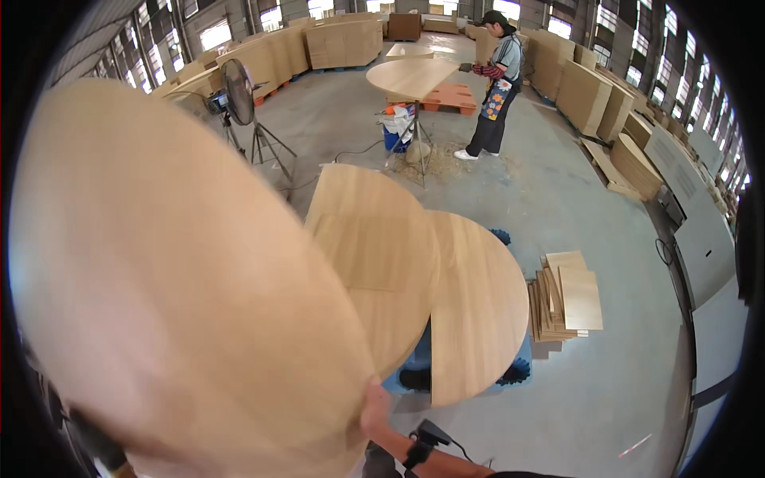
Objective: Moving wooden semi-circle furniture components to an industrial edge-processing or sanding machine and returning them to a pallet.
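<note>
A large rounded wooden panel [191, 271] stands raised and tilted close in front of me, filling the left of the head view and blurred by motion. My right hand [375, 412] is closed on its lower right edge, and a black device [429, 434] is strapped to that wrist. The panel hides my left hand; a dark shape that may be my left forearm shows at the lower left. Beyond the panel, a rounded wooden board [370, 239] overlaps a half-round wooden board [478, 311] on a blue pallet [518, 354].
A stack of small wooden boards [580, 299] lies right of the pallet. Farther off, a person [500, 84] works at a rounded board [410, 77] on a stand, above a blue bucket [396, 139]. Fans [237, 92] on tripods stand left, and grey panels [721, 263] line the right.
</note>
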Tool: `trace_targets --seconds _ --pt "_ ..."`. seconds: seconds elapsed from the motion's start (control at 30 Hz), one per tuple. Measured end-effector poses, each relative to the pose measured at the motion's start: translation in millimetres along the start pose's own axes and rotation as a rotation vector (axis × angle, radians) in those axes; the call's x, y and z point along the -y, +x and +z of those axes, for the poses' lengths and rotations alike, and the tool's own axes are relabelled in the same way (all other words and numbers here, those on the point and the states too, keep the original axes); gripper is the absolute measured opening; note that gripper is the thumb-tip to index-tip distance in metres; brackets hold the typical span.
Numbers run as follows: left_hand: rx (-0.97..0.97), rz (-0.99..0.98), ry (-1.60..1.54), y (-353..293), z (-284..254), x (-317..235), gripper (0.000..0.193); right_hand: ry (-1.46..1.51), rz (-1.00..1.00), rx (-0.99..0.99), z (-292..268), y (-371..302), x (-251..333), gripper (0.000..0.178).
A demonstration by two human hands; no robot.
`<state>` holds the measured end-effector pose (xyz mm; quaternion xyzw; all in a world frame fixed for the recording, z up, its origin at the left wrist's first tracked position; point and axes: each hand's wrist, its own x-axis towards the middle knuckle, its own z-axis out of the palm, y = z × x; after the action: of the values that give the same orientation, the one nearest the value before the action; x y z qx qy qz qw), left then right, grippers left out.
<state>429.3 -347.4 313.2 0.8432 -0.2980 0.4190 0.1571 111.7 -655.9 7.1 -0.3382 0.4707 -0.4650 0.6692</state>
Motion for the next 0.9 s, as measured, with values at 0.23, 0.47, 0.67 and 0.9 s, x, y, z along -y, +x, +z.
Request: trace_targets --seconds 0.23,0.47,0.67,0.9 --pt "0.34 0.307 0.715 9 372 -131 0.013 -0.278 0.22 -0.439 -94 124 -63 0.074" --pt "0.636 0.351 0.191 -17 553 -351 0.015 -0.423 0.373 -0.647 -147 237 -68 0.068" --pt "0.848 0.448 0.06 -30 638 -388 0.02 -0.378 0.22 -0.61 -136 302 -54 0.053" --pt "1.073 -0.39 -0.147 -98 627 -351 0.071 -0.393 0.125 -0.573 -83 354 -32 0.042"
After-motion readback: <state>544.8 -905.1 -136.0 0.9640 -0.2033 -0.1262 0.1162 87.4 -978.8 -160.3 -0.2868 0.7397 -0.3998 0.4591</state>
